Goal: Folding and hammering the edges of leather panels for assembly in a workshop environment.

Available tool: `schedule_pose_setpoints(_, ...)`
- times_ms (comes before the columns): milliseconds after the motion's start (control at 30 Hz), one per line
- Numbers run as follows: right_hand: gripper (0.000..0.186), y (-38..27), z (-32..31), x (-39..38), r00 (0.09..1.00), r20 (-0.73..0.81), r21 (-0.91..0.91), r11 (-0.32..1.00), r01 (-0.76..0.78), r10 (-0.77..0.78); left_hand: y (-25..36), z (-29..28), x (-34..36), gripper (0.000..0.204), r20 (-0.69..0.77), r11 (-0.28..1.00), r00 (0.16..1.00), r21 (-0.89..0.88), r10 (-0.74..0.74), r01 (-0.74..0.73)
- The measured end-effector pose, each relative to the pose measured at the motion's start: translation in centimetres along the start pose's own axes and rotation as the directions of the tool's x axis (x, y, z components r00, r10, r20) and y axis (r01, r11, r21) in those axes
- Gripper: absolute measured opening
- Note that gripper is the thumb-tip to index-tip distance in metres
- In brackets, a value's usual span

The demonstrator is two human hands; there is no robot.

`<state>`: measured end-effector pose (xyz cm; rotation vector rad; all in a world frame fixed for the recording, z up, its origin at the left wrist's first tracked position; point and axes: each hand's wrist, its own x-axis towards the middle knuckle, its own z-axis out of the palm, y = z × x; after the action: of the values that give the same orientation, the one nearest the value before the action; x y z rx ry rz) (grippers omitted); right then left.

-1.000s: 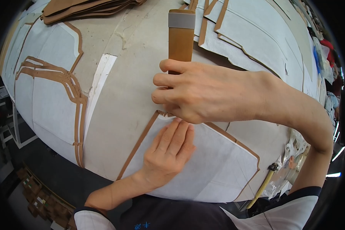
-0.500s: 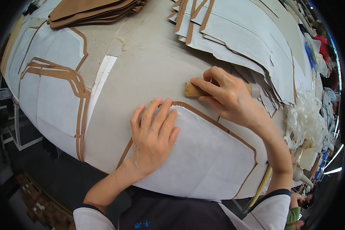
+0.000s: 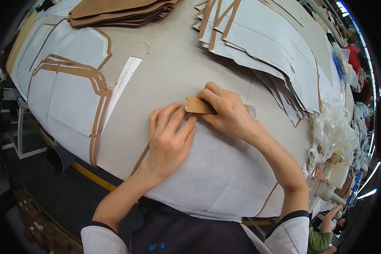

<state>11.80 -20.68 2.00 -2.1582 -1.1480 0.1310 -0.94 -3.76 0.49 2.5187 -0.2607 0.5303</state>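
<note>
Tool (image 3: pixel 197 106): tan, grey-banded | panel (image 3: pixel 213 169): white, smooth (brown left edge)

left hand (image 3: pixel 170 142) lies palm down, fingers (image 3: pixel 176 119) slightly spread; right hand (image 3: pixel 226 109) is curled in a grip just beside it.

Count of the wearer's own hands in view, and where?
2. The left hand lies fingers spread over the brown-edged white panel; the right hand grips the grey-banded wooden tool beside it. Neither is hidden, though some right fingertips are.
</note>
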Motion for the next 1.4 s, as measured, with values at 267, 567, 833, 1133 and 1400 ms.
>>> schedule_pose_setpoints(267, 0.034, -0.7, 0.2, -0.1, 0.997, 0.035, -0.15, 0.986, 0.067, -0.063, -0.1, 0.4, -0.2, 0.027, -0.046, 1.0, 0.999, -0.023, 0.006, -0.007)
schedule_pose_setpoints(567, 0.022, -0.6, 1.2, -1.0, 0.964, 0.031, -0.484, 0.84, 0.247, -0.265, -0.2, 0.7, -0.2, 0.026, -0.047, 1.0, 0.999, -0.017, 0.016, -0.017)
schedule_pose_setpoints(833, 0.024, 0.3, 0.5, -1.6, 0.938, 0.065, -0.466, 0.821, 0.33, -0.34, -0.5, 0.5, -0.4, 0.025, 0.01, 0.997, 0.997, 0.033, 0.075, -0.075)
schedule_pose_setpoints(1133, 0.034, -2.2, -4.6, -5.3, 0.952, 0.094, -0.306, 0.919, -0.251, 0.291, -1.1, -1.1, 0.7, 0.036, 0.21, 0.995, 0.974, 0.027, 0.085, -0.092)
schedule_pose_setpoints(1400, 0.041, 0.5, -6.1, -4.9, 0.979, 0.19, -0.179, 0.983, -0.043, 0.077, -1.8, -1.0, 1.4, 0.037, 0.213, 0.983, 0.96, 0.005, 0.18, -0.186)
